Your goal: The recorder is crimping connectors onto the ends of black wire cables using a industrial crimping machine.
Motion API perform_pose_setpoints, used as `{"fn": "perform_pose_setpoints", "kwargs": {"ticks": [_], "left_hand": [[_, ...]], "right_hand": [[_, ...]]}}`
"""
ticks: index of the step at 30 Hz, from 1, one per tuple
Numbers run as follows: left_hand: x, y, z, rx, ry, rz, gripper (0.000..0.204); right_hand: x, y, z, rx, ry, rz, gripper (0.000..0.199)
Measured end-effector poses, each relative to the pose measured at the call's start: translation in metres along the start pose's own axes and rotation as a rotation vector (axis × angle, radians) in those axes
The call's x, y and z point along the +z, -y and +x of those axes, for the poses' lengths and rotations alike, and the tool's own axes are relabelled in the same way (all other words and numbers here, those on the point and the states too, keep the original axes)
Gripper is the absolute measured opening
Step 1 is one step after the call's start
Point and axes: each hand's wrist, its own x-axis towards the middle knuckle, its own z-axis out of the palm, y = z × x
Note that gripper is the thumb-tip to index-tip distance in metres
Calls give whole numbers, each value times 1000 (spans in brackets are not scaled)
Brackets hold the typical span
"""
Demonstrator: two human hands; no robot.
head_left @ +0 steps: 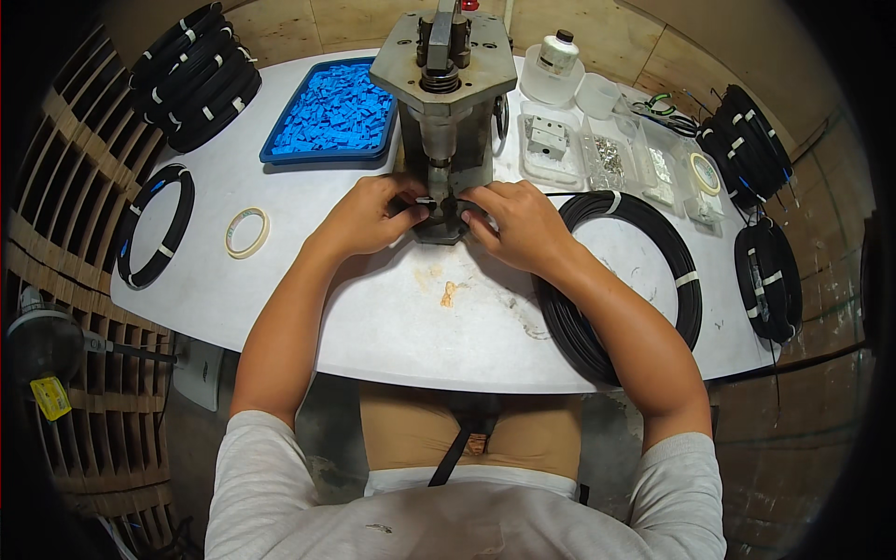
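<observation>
We see both hands at the foot of the press [441, 121], one each side, probably so the work sits under its ram; the left hand [381, 217] seems to pinch a small dark piece [426, 207] between thumb and fingers, right against the press foot, likely to steady it; the right hand [509, 219] has thumb and forefinger curled in opposite, but we can't tell what, if anything, is gripped; a black cable coil [688, 280] lies flat under the right forearm, a strand running toward that hand, presumably so it feeds easily; the blue tray [265, 157] of blue pieces [336, 110] stands beyond the left hand, we'd guess for quick reach; the tape roll [231, 239] lies aside, leaving elbow room.
</observation>
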Motion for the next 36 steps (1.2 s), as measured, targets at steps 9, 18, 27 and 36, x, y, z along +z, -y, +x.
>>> {"fn": "perform_pose_setpoints", "kwargs": {"ticks": [9,18,27,36], "left_hand": [[0,-3,0,0,-5,27,29],[-1,-3,0,-15,4,11,28],[0,-2,0,-12,0,13,27],[-1,-3,0,-4,-5,7,29]], "right_hand": [[0,-1,0,-2,-3,9,17],[0,-1,0,-3,-2,8,17],[-3,1,0,21,31,13,20],[-2,0,0,49,74,13,22]]}}
